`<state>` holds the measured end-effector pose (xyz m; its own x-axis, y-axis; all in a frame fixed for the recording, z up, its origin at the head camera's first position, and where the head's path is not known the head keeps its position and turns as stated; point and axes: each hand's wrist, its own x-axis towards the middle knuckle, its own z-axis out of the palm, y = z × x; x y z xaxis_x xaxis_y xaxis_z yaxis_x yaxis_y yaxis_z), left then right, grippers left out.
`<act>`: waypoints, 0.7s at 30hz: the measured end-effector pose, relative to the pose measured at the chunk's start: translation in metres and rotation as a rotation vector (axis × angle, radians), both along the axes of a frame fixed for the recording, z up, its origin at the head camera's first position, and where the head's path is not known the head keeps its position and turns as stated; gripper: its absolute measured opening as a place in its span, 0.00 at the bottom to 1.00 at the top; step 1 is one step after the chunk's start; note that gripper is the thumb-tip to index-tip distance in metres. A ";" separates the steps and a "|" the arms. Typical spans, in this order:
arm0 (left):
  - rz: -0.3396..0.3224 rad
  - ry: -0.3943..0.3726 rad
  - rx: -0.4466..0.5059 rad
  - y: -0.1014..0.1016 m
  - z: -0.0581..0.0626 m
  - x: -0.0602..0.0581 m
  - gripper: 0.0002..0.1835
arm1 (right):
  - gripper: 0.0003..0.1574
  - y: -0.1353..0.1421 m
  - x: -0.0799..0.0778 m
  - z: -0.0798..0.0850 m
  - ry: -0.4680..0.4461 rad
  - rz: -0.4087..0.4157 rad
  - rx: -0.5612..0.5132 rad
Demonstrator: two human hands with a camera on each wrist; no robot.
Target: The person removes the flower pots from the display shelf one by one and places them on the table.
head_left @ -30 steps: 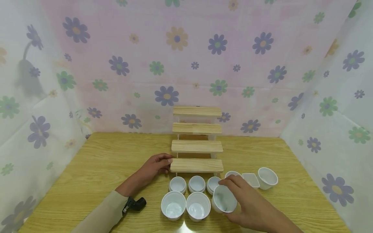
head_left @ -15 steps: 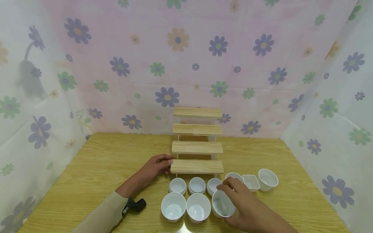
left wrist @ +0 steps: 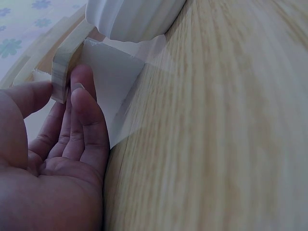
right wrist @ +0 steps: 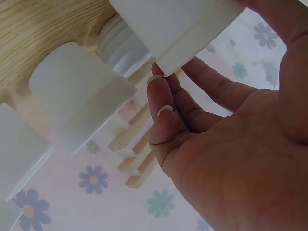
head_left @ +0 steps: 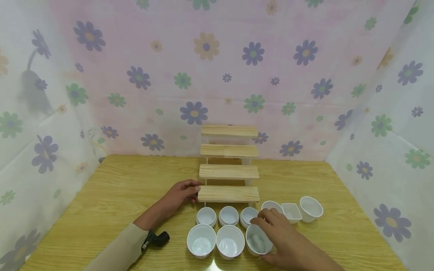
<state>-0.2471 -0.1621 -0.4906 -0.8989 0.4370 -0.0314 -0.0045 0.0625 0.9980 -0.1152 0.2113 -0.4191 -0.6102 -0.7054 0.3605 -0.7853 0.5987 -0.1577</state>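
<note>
My left hand grips the left end of the lowest step of a four-tier wooden stand. In the left wrist view the thumb lies on one side of the board and the fingers curl behind its other side. At the front right, my right hand holds a white cup by its rim. That cup lines up with two similar ones, a middle cup and a left cup. Behind them stand three smaller ribbed white cups, the left one nearest my left hand.
To the right are a round white cup, partly behind my right hand, a square white cup and a tilted round cup. A black device sits at my left cuff. Flowered cloth surrounds the wooden table.
The cup in my right hand has shifted slightly left and down, becoming more upright beside the other front cups. My left hand stays on the stand.
</note>
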 end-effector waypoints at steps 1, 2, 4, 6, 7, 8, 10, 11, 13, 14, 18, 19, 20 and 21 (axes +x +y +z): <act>0.002 -0.001 -0.001 0.000 0.000 0.000 0.22 | 0.52 0.000 0.000 -0.001 0.005 0.004 -0.002; 0.003 -0.001 -0.001 0.000 0.000 0.000 0.22 | 0.52 0.000 0.000 -0.001 0.006 0.006 -0.004; 0.003 0.000 -0.001 0.000 -0.001 0.000 0.23 | 0.52 0.000 0.000 -0.002 0.005 0.009 -0.009; 0.003 0.004 0.000 0.000 -0.002 0.001 0.22 | 0.52 -0.001 0.001 -0.003 -0.003 0.014 -0.013; 0.003 0.007 -0.001 0.000 -0.002 0.001 0.22 | 0.52 -0.001 0.001 -0.003 -0.008 0.016 -0.014; 0.003 0.011 -0.001 0.000 -0.002 0.001 0.22 | 0.52 -0.001 0.001 -0.003 -0.014 0.016 -0.015; 0.005 0.018 -0.005 0.000 -0.003 0.001 0.22 | 0.52 0.000 0.002 -0.002 -0.029 0.018 -0.019; 0.008 0.019 -0.008 0.000 -0.003 0.001 0.22 | 0.53 0.000 0.003 -0.001 -0.038 0.018 -0.023; 0.013 0.018 -0.019 0.000 -0.002 0.002 0.22 | 0.53 0.000 0.004 0.000 -0.049 0.014 -0.030; 0.016 0.016 -0.026 0.000 -0.002 0.003 0.22 | 0.53 0.001 0.005 0.002 -0.053 0.008 -0.033; 0.021 0.040 -0.081 -0.001 0.005 0.006 0.23 | 0.50 0.001 0.006 0.007 -0.056 -0.040 -0.049; 0.025 0.056 -0.102 -0.002 0.007 0.007 0.23 | 0.50 0.002 0.005 0.008 -0.054 -0.062 -0.052; 0.030 0.082 -0.133 -0.003 0.010 0.009 0.23 | 0.49 0.002 0.004 0.010 -0.063 -0.087 -0.057; 0.034 0.109 -0.165 -0.004 0.012 0.010 0.23 | 0.48 0.003 0.003 0.012 -0.068 -0.114 -0.064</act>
